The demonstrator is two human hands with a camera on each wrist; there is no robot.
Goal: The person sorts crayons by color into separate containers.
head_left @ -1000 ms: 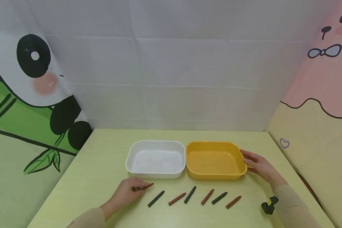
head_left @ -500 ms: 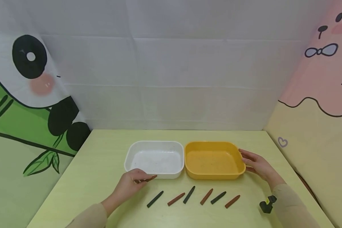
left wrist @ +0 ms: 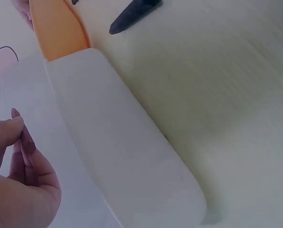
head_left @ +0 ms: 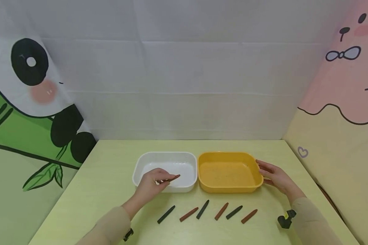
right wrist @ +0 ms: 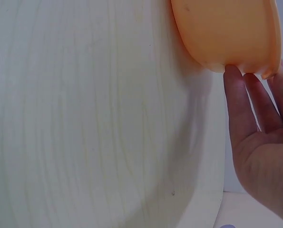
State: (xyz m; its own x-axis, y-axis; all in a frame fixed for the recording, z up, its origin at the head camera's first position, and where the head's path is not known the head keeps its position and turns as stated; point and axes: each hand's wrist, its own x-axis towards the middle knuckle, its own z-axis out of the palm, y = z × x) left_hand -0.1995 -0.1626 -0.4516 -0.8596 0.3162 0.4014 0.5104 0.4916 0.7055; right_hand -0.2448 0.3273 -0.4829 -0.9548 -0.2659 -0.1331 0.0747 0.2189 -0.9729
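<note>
pinching a crayon (head_left: 176,177), your left hand (head_left: 153,182) risks a loose-grip drop; your uncurled right hand (head_left: 277,176) touches the yellow tray (head_left: 231,189).

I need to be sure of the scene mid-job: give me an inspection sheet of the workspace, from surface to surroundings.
Surface: pale yellow-green table.
Job's things: white tray and yellow tray side by side; in front, three dark crayons alternating with three red-brown crayons.
Clutter: nothing seen.
Left grip: pinches a seventh crayon, red-brown, seemingly above the white tray.
Right grip: fingers touch the yellow tray's outer end.
Cables: none certain; dark strip beside the table's right edge is unclear.
Surroundings: white sheet behind, cartoon panels at both sides.
</note>
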